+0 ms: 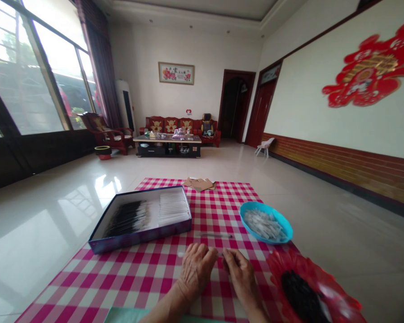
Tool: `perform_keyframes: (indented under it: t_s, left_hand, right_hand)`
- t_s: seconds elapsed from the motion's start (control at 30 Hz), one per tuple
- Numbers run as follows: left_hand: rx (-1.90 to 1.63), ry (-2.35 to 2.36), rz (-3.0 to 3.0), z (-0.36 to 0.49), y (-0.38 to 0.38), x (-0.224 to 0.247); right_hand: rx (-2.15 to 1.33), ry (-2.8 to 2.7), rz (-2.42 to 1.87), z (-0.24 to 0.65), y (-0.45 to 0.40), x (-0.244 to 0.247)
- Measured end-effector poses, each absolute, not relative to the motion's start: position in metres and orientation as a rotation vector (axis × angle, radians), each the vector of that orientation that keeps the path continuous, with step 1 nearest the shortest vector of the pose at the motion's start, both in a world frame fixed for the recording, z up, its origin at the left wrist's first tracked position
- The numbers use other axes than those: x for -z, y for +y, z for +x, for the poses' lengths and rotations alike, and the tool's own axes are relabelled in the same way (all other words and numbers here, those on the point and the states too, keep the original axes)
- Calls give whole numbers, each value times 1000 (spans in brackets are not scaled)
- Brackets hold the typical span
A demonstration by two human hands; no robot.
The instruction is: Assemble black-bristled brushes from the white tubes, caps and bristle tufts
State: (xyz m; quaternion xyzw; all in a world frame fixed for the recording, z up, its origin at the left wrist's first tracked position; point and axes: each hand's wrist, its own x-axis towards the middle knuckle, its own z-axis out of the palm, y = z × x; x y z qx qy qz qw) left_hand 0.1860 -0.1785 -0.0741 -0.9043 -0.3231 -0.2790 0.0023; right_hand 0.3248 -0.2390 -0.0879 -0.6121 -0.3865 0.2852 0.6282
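Observation:
My left hand (198, 268) is closed around a slim whitish tube (181, 254), whose pale end sticks out to the left of the fingers. Just to the right, the fingertips of my right hand (239, 268) are pinched together at the tube's other end; what they hold is too small to make out. Beyond both hands a thin, clear, pen-like stick (215, 235) lies across the checked cloth. On the right stands a blue bowl (291, 229) of small whitish, translucent pieces. Nearer, a red petal-edged bowl (343, 298) contains small black pieces.
A shallow dark-blue box (144, 237) at the left holds thin black-ended sticks (128, 217) and a row of white ones (173, 207). Torn brown cardboard (199, 184) lies at the table's far edge. Pale green material (126, 315) shows at the near edge.

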Motion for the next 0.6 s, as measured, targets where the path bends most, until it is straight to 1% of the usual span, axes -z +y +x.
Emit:
perform_keyframes:
  t_s: [0.13, 0.33, 0.6]
  left_hand:
    - [837, -1026, -2908, 184, -176, 76]
    - [797, -1168, -3078, 180, -175, 68]
    - [815, -1160, -3064, 176, -172, 69]
  right_hand:
    - [-658, -911, -1423, 327, -241, 83]
    - [-675, -993, -1407, 334, -241, 83]
    - [-710, -1022, -1360, 329, -241, 73]
